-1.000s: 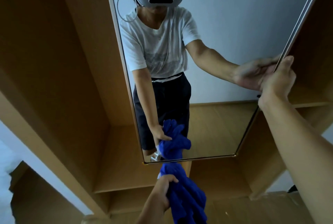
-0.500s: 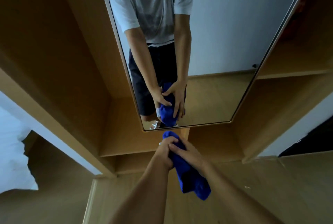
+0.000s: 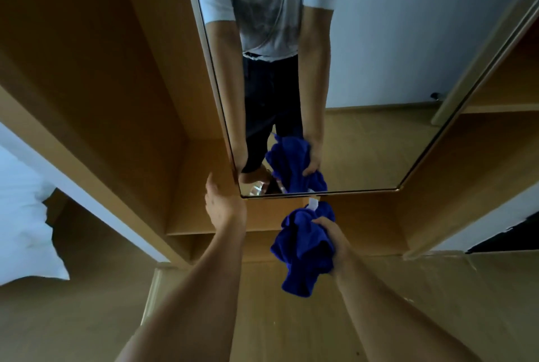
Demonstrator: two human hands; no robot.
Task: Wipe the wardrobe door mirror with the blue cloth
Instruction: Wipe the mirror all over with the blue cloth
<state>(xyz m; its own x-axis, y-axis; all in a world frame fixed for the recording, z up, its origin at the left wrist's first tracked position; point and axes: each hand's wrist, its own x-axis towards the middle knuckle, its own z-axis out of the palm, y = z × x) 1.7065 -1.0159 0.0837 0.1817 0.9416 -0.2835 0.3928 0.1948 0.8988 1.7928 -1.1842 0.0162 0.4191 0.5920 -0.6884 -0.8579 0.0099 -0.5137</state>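
Note:
The tall wardrobe door mirror (image 3: 379, 76) fills the upper middle of the head view, its bottom edge just above my hands. A bunched blue cloth (image 3: 303, 248) hangs below that edge, gripped in my right hand (image 3: 332, 240). A small white tag shows at the cloth's top. My left hand (image 3: 223, 204) reaches to the mirror's lower left corner; its fingers lie at the door's left edge, partly hidden behind it. The mirror reflects my arms, the cloth and my torso.
Wooden wardrobe shelves (image 3: 221, 230) and side panels (image 3: 96, 76) flank the mirror door. A wooden floor (image 3: 291, 318) lies below. A white pillow or bedding (image 3: 26, 230) sits at the far left. A dark opening (image 3: 507, 237) shows at the right.
My right hand left the mirror's right edge and took the cloth from my left hand. My left hand let go and moved to the mirror's lower left corner. The camera tilted down.

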